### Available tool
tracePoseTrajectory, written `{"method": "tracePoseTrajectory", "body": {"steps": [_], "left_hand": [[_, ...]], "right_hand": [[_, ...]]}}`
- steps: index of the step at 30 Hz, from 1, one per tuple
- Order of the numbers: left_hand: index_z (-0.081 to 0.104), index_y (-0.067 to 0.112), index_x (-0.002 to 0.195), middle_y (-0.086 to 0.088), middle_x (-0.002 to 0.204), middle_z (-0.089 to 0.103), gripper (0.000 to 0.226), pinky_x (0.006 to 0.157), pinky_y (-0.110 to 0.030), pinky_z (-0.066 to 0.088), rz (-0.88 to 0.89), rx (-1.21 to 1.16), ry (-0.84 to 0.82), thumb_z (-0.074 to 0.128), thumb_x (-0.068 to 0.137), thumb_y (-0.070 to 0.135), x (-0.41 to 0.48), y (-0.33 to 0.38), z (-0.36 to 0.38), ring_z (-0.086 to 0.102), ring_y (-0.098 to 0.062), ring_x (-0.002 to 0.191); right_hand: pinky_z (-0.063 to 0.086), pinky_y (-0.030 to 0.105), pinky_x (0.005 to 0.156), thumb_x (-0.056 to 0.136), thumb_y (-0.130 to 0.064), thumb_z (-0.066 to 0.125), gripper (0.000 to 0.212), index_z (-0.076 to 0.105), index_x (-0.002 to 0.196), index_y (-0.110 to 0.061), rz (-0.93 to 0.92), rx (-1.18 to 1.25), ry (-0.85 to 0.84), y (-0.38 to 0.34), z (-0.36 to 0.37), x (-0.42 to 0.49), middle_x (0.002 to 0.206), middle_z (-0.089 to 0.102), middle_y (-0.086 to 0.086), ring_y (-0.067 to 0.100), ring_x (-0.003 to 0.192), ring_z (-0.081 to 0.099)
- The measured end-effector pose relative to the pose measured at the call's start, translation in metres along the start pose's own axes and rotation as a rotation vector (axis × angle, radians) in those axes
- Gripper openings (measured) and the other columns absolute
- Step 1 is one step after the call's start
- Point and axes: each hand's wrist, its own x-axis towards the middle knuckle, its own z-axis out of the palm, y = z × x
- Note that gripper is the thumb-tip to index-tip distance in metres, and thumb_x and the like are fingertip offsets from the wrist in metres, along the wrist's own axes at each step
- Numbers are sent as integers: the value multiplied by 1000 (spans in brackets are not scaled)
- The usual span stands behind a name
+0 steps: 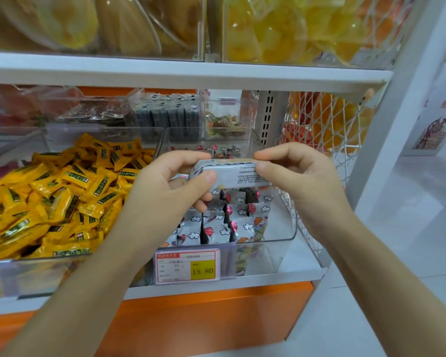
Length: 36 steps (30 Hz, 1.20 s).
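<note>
The left grip [170, 186] and right grip [301, 186], both bare hands, each pinch one end of a white snack packet [232, 173] between thumb and curled fingers. The packet is held level, its printed back up, just above a clear bin [273, 256] of similar packets. The bin carries a price tag [188, 266]. Yellow wrapped sweets [62, 191] fill the neighbouring bin to the left.

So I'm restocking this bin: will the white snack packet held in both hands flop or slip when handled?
Probably fairly stiff: the snack packet spans flat between the left hand and right hand. Likely light, since fingertip pinches alone carry it. Its glossy film may prove slippery.
</note>
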Motion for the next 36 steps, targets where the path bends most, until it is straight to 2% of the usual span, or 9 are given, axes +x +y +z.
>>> {"method": "tracePoseTrajectory", "body": {"steps": [5, 9, 14, 17, 19, 22, 26, 32, 36], "left_hand": [[62, 23, 97, 0, 83, 66, 22, 52, -17, 51, 19, 42, -34, 65, 81, 8, -1, 0, 5, 64, -8, 58], [60, 18, 85, -3, 74, 66, 7, 49, -23, 53, -12, 30, 11, 65, 80, 21, -2, -1, 10, 64, -12, 57], [58, 11, 74, 7, 62, 60, 17, 45, -23, 51, -62, 40, 20, 63, 83, 25, 3, 1, 9, 60, -7, 52], [61, 7, 70, -10, 64, 48, 22, 48, -25, 54, -88, 24, -7, 65, 82, 25, 6, 1, 6, 54, -14, 56], [64, 3, 71, -15, 70, 54, 23, 50, -25, 55, -121, 19, -31, 66, 81, 25, 7, 1, 2, 61, -16, 61], [69, 8, 69, 1, 69, 69, 21, 49, -24, 55, -149, 37, -103, 65, 79, 26, 7, 5, -6, 68, -14, 61], [73, 19, 67, 7, 75, 72, 17, 52, -24, 56, -150, 84, -144, 63, 74, 30, 8, 7, -13, 69, -14, 62], [69, 21, 97, 6, 86, 73, 25, 58, -17, 54, -157, -5, -162, 63, 73, 26, 5, 8, -8, 70, -11, 76], [65, 21, 105, -1, 97, 70, 24, 62, -14, 53, -116, 10, -113, 59, 85, 10, 6, 7, -6, 70, -9, 79]], "right_hand": [[47, 12, 61, 80, -14, 70, 18, 65, 64, -23, -44, -111, 82, -1, 5, -1, 68, 66, -12, 1, 65, 58], [44, 11, 59, 81, -15, 68, 18, 64, 64, -22, -97, -163, 130, -3, 10, -4, 69, 65, -9, -2, 62, 56], [46, 15, 66, 80, -14, 68, 15, 65, 68, -21, -122, -202, 118, -4, 11, -7, 76, 66, -8, 1, 69, 58], [48, 18, 66, 80, -14, 68, 13, 66, 69, -20, -120, -199, 118, -5, 9, -7, 75, 66, -7, 3, 70, 59], [49, 19, 65, 80, -13, 68, 13, 66, 69, -19, -129, -209, 110, -5, 8, -8, 75, 66, -5, 7, 70, 59], [53, 26, 68, 80, -13, 69, 10, 68, 71, -17, -106, -195, 70, -5, 6, -6, 75, 67, -3, 14, 72, 61], [54, 27, 67, 79, -14, 70, 11, 69, 69, -17, -35, -154, 24, -5, 1, -3, 75, 68, 0, 17, 72, 62], [53, 27, 62, 79, -17, 71, 14, 69, 66, -12, 23, -141, 68, -1, 1, -1, 70, 68, 6, 18, 65, 61], [58, 28, 60, 82, -14, 68, 17, 72, 65, -11, 146, -8, -110, -8, -8, 3, 71, 72, 7, 20, 68, 69]]}}
